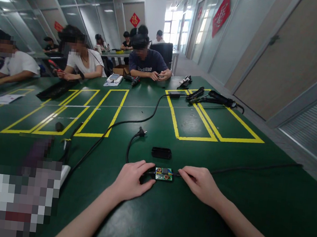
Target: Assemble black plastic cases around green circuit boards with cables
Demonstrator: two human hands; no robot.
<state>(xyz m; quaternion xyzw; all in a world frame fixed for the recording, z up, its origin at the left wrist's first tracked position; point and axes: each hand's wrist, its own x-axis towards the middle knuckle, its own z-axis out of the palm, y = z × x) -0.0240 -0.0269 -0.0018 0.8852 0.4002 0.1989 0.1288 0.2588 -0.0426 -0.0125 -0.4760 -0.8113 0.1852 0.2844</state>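
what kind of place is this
Probably an office set up as an electronics workshop: there are glass partitions, a green table marked with yellow tape, and a bare circuit board.

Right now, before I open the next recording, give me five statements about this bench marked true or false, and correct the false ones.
1. The circuit board lies between the left hand and the right hand. True.
2. The black shell covers the board. False: it lies apart, just beyond the board, whose components are exposed.
3. The right hand is at the black cable on the board's right side. True.
4. The plug sits in a socket. False: it lies loose on the green table, prongs bare.
5. The tape marking out rectangles is red. False: it is yellow.
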